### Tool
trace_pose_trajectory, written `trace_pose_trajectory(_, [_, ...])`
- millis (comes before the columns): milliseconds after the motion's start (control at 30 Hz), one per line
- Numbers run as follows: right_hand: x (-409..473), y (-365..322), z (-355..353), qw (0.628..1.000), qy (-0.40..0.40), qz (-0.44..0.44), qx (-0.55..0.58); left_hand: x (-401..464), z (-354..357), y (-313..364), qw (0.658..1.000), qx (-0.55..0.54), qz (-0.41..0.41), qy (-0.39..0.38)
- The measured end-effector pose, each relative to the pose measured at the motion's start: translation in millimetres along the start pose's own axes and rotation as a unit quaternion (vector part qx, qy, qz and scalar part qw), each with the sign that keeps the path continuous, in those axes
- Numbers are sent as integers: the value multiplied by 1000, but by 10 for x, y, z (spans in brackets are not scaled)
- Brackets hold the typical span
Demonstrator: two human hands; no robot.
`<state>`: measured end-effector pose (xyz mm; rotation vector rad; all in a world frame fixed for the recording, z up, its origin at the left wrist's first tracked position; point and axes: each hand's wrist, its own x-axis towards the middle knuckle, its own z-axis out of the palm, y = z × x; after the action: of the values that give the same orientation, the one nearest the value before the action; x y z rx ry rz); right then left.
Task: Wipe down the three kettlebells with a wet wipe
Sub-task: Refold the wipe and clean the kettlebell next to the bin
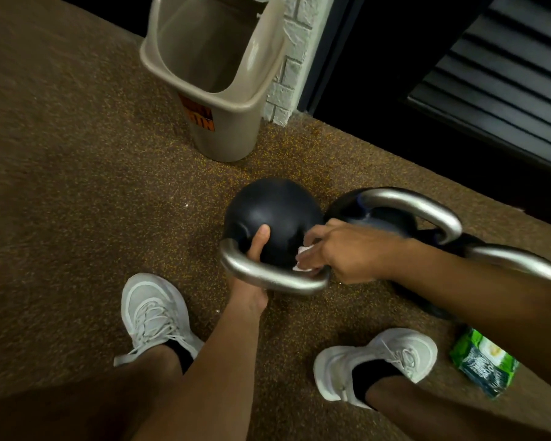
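A black kettlebell (277, 211) with a silver handle lies tilted toward me on the speckled floor. My left hand (252, 281) grips its handle from below, thumb up against the black ball. My right hand (341, 253) holds a white wet wipe (303, 261) against the ball near the handle's right end. A second kettlebell (411, 208) stands just to the right, its silver handle arching up. Part of a third kettlebell's silver handle (519, 261) shows behind my right forearm; its body is mostly hidden.
A beige waste bin (210, 103) stands behind the kettlebells by a white brick pillar (287, 74). A green wet-wipe pack (484, 364) lies on the floor at right. My two white shoes (153, 313) are planted in front.
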<state>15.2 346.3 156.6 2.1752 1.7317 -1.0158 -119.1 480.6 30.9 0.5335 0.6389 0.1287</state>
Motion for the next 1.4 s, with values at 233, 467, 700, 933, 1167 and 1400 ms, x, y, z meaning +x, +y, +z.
trace_pose_trajectory(233, [-256,-249,260,984,100,68,129,100,-53,-33,1000,-7,-3,2])
trace_pose_trajectory(467, [-282,-803,235,956,181,78,216,67,-35,0,1000,0,18,17])
trace_pose_trajectory(700, [-218,-958,381,959,228,61,159,59,-54,12,999,-24,-24,6])
trace_pose_trajectory(933, [-385,-558,610,949,197,153,191,-1,47,-9,1000,7,15,15])
trace_pose_trajectory(1167, [-177,-1251,567,933,305,135,134,-18,63,79,997,-38,45,50])
trace_pose_trajectory(1400, [19,-1086,314,928,330,132,116,94,88,171,992,19,-47,111])
